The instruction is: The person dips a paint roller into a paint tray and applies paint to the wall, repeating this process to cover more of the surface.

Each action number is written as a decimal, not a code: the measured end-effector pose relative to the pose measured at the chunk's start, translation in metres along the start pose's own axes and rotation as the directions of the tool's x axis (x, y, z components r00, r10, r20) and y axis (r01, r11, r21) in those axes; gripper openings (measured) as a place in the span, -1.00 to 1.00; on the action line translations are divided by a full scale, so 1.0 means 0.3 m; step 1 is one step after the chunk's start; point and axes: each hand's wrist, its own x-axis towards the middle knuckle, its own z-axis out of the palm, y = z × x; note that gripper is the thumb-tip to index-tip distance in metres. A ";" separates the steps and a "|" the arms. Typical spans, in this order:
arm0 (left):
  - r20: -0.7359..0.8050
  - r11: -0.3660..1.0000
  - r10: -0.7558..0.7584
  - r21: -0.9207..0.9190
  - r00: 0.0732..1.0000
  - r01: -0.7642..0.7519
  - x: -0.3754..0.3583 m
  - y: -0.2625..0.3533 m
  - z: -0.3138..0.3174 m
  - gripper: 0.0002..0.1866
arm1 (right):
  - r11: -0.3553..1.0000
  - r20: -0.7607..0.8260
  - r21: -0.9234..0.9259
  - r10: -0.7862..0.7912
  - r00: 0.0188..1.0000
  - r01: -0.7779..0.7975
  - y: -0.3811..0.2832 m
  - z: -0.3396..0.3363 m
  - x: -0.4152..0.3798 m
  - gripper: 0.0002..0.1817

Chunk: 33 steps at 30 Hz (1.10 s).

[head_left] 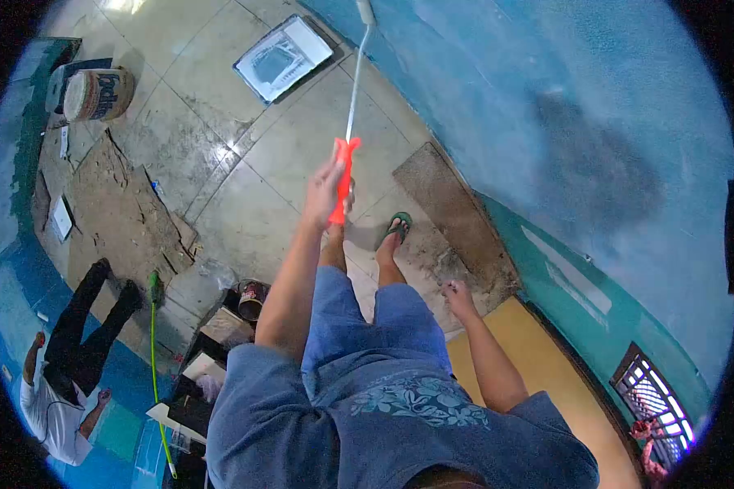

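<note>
My left hand [326, 191] is wrapped around the orange handle of a paint roller [345, 175]. Its long metal rod reaches forward to the roller sleeve [366, 11], which lies against the blue wall [497, 73] at the top edge of the view. My right hand [459, 299] hangs low by my right side, fingers loosely bent and apart, with nothing visible in it. A paint tray [284, 59] with whitish-blue paint sits on the tiled floor, ahead and left of the roller's rod.
A brown board [457, 216] lies along the wall's foot. A paint bucket [98, 94] and stained cardboard [126, 216] are on the left floor. Another person [65, 391] stands far left, near a green-handled broom [155, 350]. Cluttered items [220, 334] are left of me; a window grille [654, 399] is right.
</note>
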 end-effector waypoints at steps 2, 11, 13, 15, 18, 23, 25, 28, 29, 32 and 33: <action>0.086 0.980 0.146 0.123 0.986 -0.156 -0.131 -0.222 -0.075 -0.71 | 0.997 0.070 -0.065 0.054 0.996 -0.049 0.009 0.005 -0.006 -0.76; 0.072 0.995 -0.054 0.092 0.996 0.047 -0.303 -0.105 0.009 -0.71 | 0.999 0.022 -0.028 -0.044 0.999 0.045 -0.090 0.035 0.029 -0.73; -0.075 0.970 0.034 0.245 0.997 -0.014 -0.116 0.036 0.005 -0.70 | 1.000 0.002 -0.028 -0.013 1.000 0.013 -0.148 0.043 0.015 -0.73; -0.021 0.999 0.016 0.042 1.000 -0.015 0.111 0.072 -0.058 -0.66 | 0.999 -0.012 -0.029 0.013 1.000 -0.014 -0.158 0.058 0.011 -0.73; -0.030 0.995 0.096 0.036 0.995 -0.095 0.263 0.153 -0.057 -0.67 | 0.999 -0.015 -0.023 -0.029 0.999 0.029 -0.119 0.066 0.001 -0.74; -0.062 0.994 0.042 0.103 0.997 -0.036 -0.042 0.036 -0.031 -0.70 | 0.997 0.007 -0.007 0.071 0.997 -0.071 -0.136 0.097 -0.039 -0.77; 0.087 0.998 -0.002 0.064 0.996 -0.004 -0.251 -0.037 -0.030 -0.56 | 0.999 0.017 0.001 0.045 0.999 -0.045 -0.073 0.112 -0.027 -0.77; 0.198 0.998 -0.066 0.001 0.978 0.067 -0.367 -0.028 -0.029 -0.46 | 0.998 0.014 -0.057 -0.038 0.999 0.039 -0.024 0.112 0.006 -0.76; 0.188 0.998 -0.066 0.012 0.980 0.065 -0.341 -0.007 -0.041 -0.46 | 0.989 0.001 -0.115 -0.098 0.995 0.098 -0.025 0.118 0.014 -0.76; -0.041 0.992 -0.035 0.123 0.999 0.039 -0.130 0.022 -0.110 -0.68 | 0.998 -0.037 -0.067 -0.002 0.999 -0.001 -0.065 0.120 0.030 -0.77; 0.009 1.000 -0.010 -0.005 1.000 0.010 -0.052 0.082 -0.120 -0.68 | 0.998 -0.036 -0.061 -0.003 0.999 0.001 -0.065 0.128 0.031 -0.77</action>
